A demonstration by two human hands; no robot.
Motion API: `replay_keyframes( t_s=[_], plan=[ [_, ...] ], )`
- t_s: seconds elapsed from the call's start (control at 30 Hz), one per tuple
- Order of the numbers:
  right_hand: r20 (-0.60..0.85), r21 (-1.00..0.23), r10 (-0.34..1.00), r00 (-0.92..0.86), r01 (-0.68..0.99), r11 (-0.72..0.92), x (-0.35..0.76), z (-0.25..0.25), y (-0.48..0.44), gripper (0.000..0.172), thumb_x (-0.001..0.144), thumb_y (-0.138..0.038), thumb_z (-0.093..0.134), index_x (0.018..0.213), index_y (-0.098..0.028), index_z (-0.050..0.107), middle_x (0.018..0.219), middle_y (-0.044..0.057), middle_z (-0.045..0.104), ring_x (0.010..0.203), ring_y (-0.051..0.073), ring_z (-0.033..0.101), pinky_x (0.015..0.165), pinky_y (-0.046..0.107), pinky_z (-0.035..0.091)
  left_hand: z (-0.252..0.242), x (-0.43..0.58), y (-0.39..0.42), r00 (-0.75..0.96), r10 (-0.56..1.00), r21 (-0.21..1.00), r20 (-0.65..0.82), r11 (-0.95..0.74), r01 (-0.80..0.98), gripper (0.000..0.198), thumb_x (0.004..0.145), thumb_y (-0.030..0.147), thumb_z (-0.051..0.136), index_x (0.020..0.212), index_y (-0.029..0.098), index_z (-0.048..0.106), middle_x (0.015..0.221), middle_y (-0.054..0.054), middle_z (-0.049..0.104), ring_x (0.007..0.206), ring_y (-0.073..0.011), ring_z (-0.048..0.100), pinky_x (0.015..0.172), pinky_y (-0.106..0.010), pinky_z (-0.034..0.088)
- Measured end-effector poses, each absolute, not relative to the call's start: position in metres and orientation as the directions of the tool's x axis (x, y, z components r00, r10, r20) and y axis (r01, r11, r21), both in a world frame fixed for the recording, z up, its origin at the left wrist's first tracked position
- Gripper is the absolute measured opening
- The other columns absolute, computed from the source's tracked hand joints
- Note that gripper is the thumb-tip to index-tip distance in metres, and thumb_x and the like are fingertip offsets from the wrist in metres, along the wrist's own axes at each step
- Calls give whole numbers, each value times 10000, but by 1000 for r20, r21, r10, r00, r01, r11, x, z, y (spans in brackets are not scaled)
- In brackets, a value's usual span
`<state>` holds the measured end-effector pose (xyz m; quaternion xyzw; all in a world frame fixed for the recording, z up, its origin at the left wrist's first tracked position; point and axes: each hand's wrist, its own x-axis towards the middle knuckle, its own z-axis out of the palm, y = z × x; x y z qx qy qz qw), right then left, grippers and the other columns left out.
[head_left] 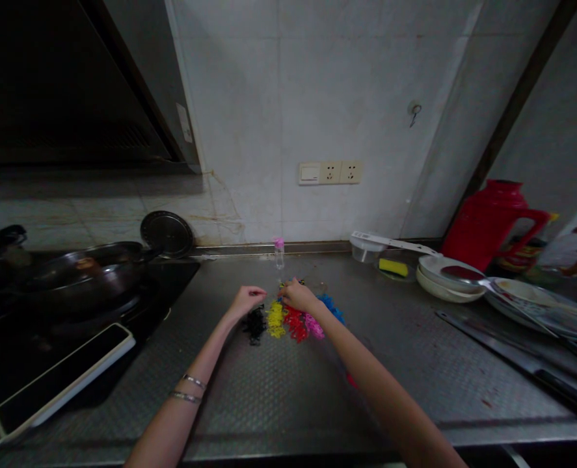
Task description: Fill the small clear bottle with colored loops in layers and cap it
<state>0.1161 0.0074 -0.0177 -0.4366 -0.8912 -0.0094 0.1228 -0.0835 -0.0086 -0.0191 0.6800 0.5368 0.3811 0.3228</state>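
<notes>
My left hand [250, 300] hovers by a pile of small black pieces [255, 327], thumb and fingers pinched together. What it holds, if anything, is too small to make out. My right hand [298, 296] reaches down with bent, closed fingers at a small mixed-colour heap [283, 286] that it partly covers. Nearer me lie separate piles of yellow pieces [275, 318], red pieces [295, 324], pink pieces [314, 327] and blue pieces [332, 307]. My right forearm partly hides the pink and blue ones. Behind the heap stands a clear bottle with a pink cap [279, 252].
A phone [66, 377] lies at the left, beside the stove with a wok [88, 266]. At the right are a clear tub [366, 249], a yellow sponge [393, 267], stacked bowls [447, 291], a knife [493, 344] and a red thermos [490, 224].
</notes>
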Motion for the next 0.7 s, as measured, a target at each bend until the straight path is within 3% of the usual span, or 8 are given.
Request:
replay_keyframes(
  t_s=[0.2, 0.33, 0.5, 0.7],
  plan=[
    [197, -3, 762, -617, 777, 630, 110, -14, 7, 225, 785, -172, 474, 841, -192, 690, 926, 118, 629, 933, 229, 509, 792, 287, 409, -26, -84, -4, 128, 975, 868, 183, -221, 445, 212, 633, 213, 586, 779, 100, 691, 786, -81, 701, 730, -166, 627, 735, -268, 475],
    [206, 18, 769, -605, 788, 616, 109, -10, 6, 219, 798, -173, 458, 825, -176, 675, 910, 124, 626, 939, 229, 507, 734, 268, 423, -26, -77, -9, 177, 963, 819, 205, -268, 508, 214, 663, 206, 549, 782, 96, 689, 765, -76, 694, 705, -157, 613, 701, -257, 468],
    [268, -61, 782, -562, 800, 596, 118, -7, 4, 198, 809, -181, 464, 830, -191, 661, 903, 107, 616, 945, 217, 498, 719, 255, 424, -18, -56, -28, 326, 911, 609, 252, -411, 679, 198, 672, 176, 538, 763, 114, 702, 757, -71, 668, 700, -150, 576, 677, -239, 436],
    [361, -203, 817, -449, 817, 539, 161, -7, -7, 159, 788, -189, 505, 843, -179, 654, 915, 84, 605, 924, 189, 494, 807, 267, 389, -16, -35, -39, 280, 940, 486, 198, -342, 805, 210, 700, 220, 537, 804, 154, 707, 785, -69, 668, 711, -158, 578, 666, -240, 417]
  ],
)
